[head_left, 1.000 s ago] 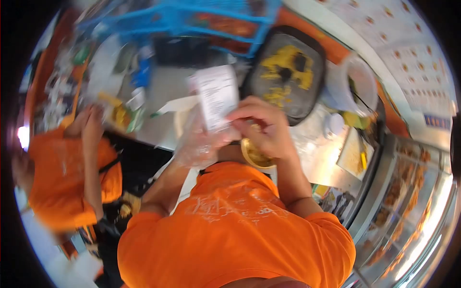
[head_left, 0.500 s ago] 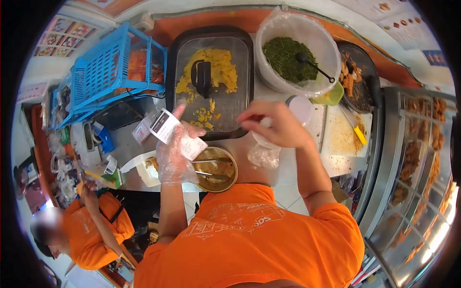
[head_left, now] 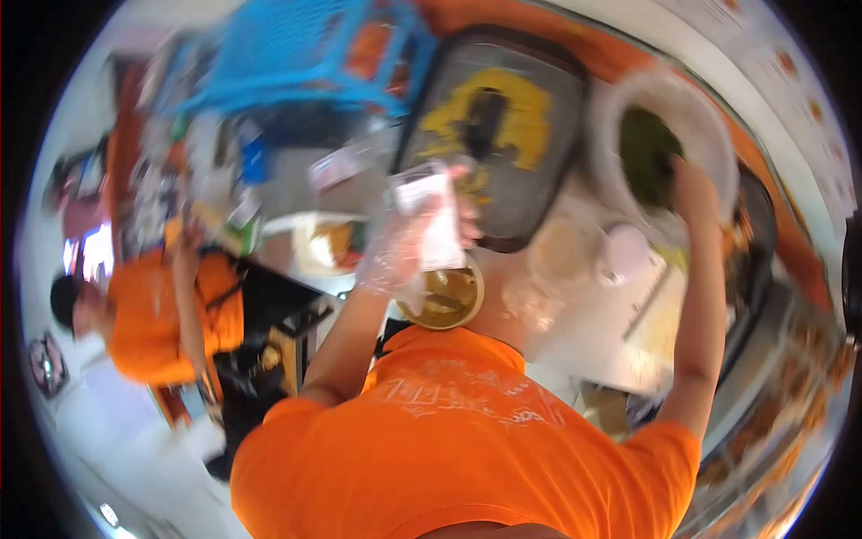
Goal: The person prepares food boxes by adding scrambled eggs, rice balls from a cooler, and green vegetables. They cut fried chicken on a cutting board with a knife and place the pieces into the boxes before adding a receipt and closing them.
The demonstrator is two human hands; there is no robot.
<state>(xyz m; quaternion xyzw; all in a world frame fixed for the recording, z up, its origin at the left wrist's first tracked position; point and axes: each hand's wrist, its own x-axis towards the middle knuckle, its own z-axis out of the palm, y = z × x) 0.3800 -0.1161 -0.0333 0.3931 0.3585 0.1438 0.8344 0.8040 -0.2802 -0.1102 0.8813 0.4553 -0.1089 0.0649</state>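
Note:
My left hand [head_left: 397, 241], in a clear plastic glove, grips a white printed paper slip [head_left: 440, 235] above the metal bowl [head_left: 449, 301]. The bowl has yellowish-brown food in it. Over at the white tub [head_left: 603, 148], my right hand [head_left: 696, 190] reaches across the rim toward the chopped greens [head_left: 648, 157]. A dark ladle shows as a smear at its fingertips, and blur leaves it open whether they hold it; I cannot tell. An open white takeaway box [head_left: 307, 247] with food lies left of the bowl.
A dark tray [head_left: 530, 211] with yellow food and a black scoop stands behind the bowl. Right of it are a lidded jar [head_left: 624, 254] and a cutting board [head_left: 654, 310]. A blue basket [head_left: 278, 58] is at the back left. A co-worker [head_left: 171, 310] stands at the left.
My right hand has moved right and away from me, from beside the tray to the white tub. My left hand still holds the paper. The whole view has swung and blurred.

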